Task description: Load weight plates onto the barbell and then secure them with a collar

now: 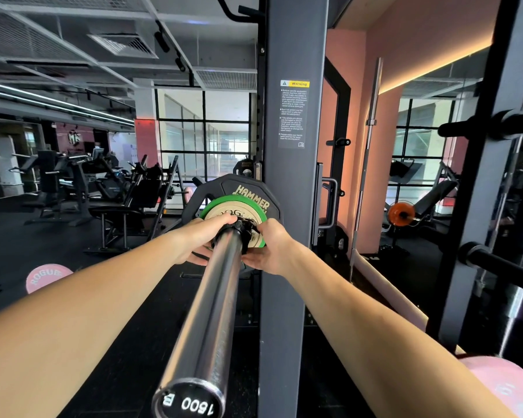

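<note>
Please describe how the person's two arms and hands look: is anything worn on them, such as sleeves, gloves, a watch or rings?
The left hand and the right hand are bare, without gloves. Both forearms are uncovered as far as the frame shows; no sleeve is in view. No watch, strap or bracelet shows on either wrist. I see no rings, though most fingers are hidden.

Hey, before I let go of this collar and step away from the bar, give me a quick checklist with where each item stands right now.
1. Plates on the sleeve: ok. The black Hammer plate and the green-rimmed plate both sit on the barbell sleeve.
2. Plates pushed together: ok, no gap shows between them.
3. Collar on the sleeve against the green-rimmed plate: ok.
4. Collar latch closed: cannot tell, the hands cover it.
5. Hands on the collar: ok, left hand and right hand grip it from either side.
6. Floor around the rack: not ok, a pink Rogue plate lies at the left.
</note>
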